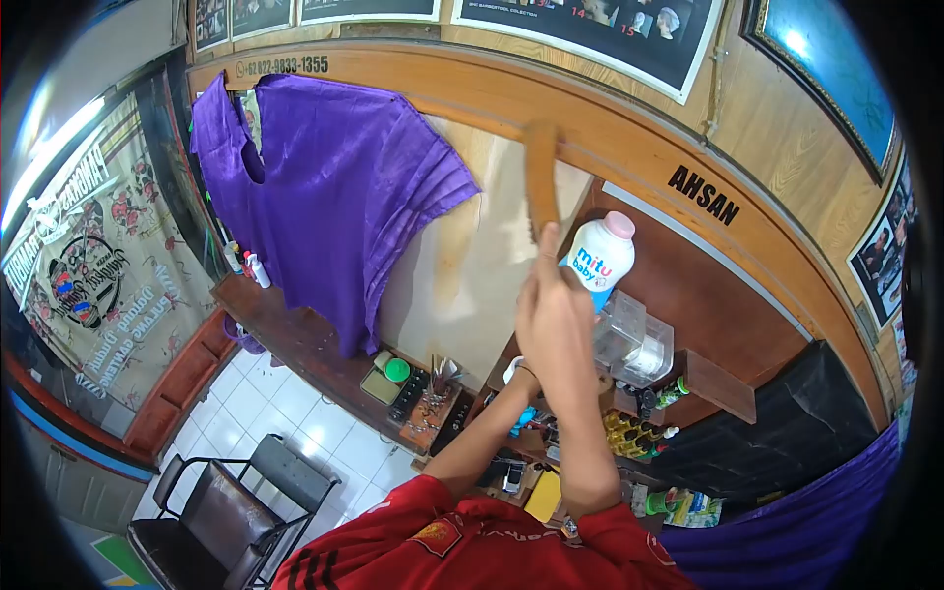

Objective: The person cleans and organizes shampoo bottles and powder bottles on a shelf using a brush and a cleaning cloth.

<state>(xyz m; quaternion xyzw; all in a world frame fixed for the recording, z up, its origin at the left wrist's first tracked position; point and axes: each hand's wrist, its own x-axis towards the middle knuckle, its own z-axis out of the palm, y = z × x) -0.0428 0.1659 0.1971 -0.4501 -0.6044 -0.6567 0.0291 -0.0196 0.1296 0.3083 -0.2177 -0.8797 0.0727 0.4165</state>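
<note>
Both my arms, in red sleeves, are raised in front of a wooden wall unit. My right hand (553, 315) is in front with its thumb up, closed on a blurred wooden brush (541, 177) that points upward. Only the wrist end of my left hand (523, 372) shows; the rest is behind the right hand. It reaches to the base of a white "mitu baby" powder bottle (602, 258) with a pink cap, held tilted just right of the brush.
A purple cape (334, 197) hangs on the wall at the left. The counter (295, 339) carries spray bottles, a green-lidded jar (396, 370), a clear plastic box (634, 339) and small bottles (629, 433). A black chair (231, 501) stands on white tiles at the lower left.
</note>
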